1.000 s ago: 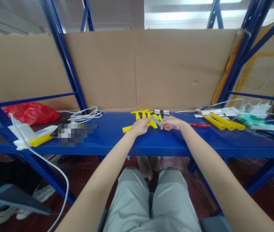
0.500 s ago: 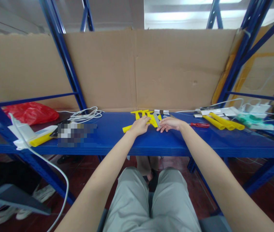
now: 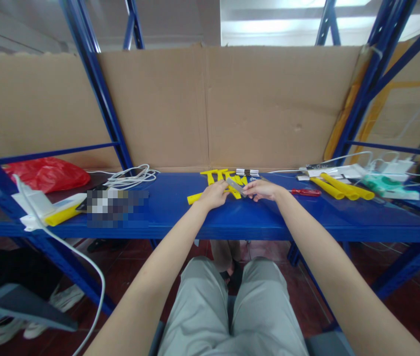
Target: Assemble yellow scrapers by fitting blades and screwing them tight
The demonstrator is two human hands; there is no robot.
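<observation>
My right hand [image 3: 262, 190] pinches the near right end of a flat grey metal strip [image 3: 235, 186], which looks like a blade. The strip slants up and left toward the fingers of my left hand [image 3: 215, 194]. Those fingers are curled round a yellow plastic piece [image 3: 235, 194], partly hidden under the strip and the hand. Just behind my hands lie several yellow T-shaped pieces [image 3: 210, 176] on the blue shelf. A yellow tube [image 3: 194, 199] pokes out to the left of my left hand. Black-and-white small packs [image 3: 247, 172] sit behind the strip.
A red-handled screwdriver [image 3: 306, 192] lies right of my right hand. Farther right are several yellow tubes [image 3: 338, 188] and green-and-white plastic packaging [image 3: 390, 185]. To the left are a coiled white cable [image 3: 139, 174], a red bag [image 3: 52, 173] and another yellow tube [image 3: 61, 215]. Cardboard [image 3: 269, 109] stands behind.
The grey strip has turned from steep to flatter, its far end swinging left toward my left hand. My right fingers have closed onto its near end. Both arms have barely moved.
</observation>
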